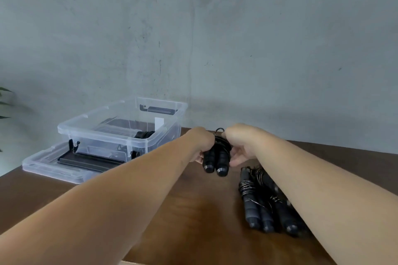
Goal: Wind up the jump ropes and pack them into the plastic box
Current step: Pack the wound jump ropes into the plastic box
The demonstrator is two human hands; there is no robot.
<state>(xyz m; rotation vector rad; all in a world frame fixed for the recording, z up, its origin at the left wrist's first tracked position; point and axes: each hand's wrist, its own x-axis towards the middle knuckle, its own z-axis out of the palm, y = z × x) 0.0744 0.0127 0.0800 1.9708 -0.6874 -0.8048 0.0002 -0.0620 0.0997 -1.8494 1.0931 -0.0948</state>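
Note:
Both hands hold one jump rope [216, 160] above the brown table: two black foam handles side by side, ends toward me, thin cord wound around their far part. My left hand [201, 143] grips the handles from the left. My right hand [239, 144] pinches the cord loop at the top. The clear plastic box [120, 133] stands open at the back left, with a wound black rope [143, 134] inside. Wound ropes [266, 202] lie on the table at the right, partly hidden by my right forearm.
The box's clear lid [49, 165] lies flat under and in front of the box, with black latches. A grey concrete wall stands just behind the table [189, 217]. Plant leaves [4, 101] poke in at the far left edge.

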